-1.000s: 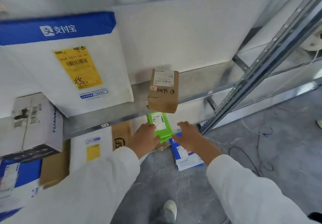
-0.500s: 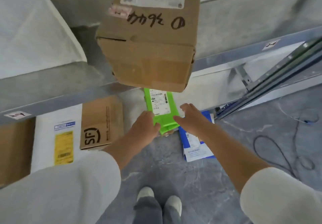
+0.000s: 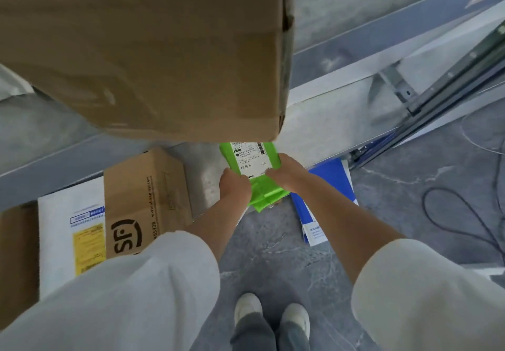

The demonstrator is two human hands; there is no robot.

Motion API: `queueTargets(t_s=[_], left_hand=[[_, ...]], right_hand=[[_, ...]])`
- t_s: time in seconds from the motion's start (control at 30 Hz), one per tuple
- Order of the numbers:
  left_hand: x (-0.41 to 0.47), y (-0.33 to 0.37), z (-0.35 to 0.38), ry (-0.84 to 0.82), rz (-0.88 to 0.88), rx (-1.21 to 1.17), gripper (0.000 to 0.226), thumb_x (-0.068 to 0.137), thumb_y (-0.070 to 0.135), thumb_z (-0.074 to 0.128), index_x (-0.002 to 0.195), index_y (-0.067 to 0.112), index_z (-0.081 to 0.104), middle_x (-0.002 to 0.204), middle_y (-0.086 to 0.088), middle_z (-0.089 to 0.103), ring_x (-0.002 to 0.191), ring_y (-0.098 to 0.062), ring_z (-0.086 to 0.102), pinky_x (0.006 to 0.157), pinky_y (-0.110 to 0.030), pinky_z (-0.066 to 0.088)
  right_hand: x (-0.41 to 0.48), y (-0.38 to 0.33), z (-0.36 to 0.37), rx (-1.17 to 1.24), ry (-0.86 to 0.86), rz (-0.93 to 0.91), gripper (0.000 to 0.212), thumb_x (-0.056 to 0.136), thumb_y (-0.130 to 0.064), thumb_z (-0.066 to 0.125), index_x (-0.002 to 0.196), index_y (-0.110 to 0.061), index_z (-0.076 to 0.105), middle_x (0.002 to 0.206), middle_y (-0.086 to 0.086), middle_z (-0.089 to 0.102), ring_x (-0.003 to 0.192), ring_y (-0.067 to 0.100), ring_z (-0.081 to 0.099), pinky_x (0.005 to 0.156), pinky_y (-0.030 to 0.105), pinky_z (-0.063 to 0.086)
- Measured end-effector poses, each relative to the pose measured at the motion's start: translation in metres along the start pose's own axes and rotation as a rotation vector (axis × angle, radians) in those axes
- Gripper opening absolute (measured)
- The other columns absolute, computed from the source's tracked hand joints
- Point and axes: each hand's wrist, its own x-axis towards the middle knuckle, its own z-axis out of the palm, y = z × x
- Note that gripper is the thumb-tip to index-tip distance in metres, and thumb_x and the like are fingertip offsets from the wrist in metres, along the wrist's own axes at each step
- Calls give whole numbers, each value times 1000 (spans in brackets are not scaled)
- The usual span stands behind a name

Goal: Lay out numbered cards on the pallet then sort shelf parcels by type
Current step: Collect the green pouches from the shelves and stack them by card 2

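Observation:
A bright green plastic parcel [image 3: 266, 190] with a white shipping label lies at the front of the bottom shelf, its far end hidden under a big brown carton. My left hand [image 3: 234, 186] grips its left edge and my right hand [image 3: 287, 171] grips its right edge. The brown carton [image 3: 153, 50] sits on the shelf above and fills the upper left of the view, overhanging the shelf's edge.
On the bottom shelf to the left stand a brown SF carton [image 3: 144, 200], a white parcel with a yellow label [image 3: 71, 236] and another brown box [image 3: 16, 263]. A blue-and-white mailer [image 3: 325, 194] lies right of the green parcel. Black cables [image 3: 461, 219] trail over the grey floor. A shelf upright [image 3: 451, 82] slants at right.
My head has dropped and moved in closer, so the upper carton looms much larger. Both hands have closed in on the sides of the green parcel.

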Motion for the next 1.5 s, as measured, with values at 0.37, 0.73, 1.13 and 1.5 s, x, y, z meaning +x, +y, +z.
queueTargets(t_s=[0.37,0.73,1.13,1.5], left_hand=[[-1,-34,5,-49,-88,-239,25,94,2,42,88,-2,66,73,-12,54,74,-23,45,58,-28,34],[-59,-33,-35,-164,-15,-585,24,93,6,57,114,0,68,96,-8,70,103,-31,66,97,-46,51],[-229,-51,-106,-210,169,-657,17,93,20,59,100,18,74,103,-2,73,105,-29,66,99,-50,49],[-430,-64,-170,-2,266,-868,28,96,4,54,123,0,61,107,-5,65,93,-16,61,84,-24,53]], right_hand=[[-23,20,13,48,90,60,30,97,-23,49,123,-10,55,113,10,62,90,23,55,72,33,46],[-105,7,-14,413,152,26,29,98,-13,51,125,-14,62,118,7,65,104,24,60,95,42,50],[-285,2,-43,481,209,-50,36,95,-9,56,130,-16,59,101,-5,61,91,12,56,64,10,43],[-452,-20,-80,376,136,-351,39,92,-12,60,131,-18,56,118,4,63,103,17,59,71,22,45]])
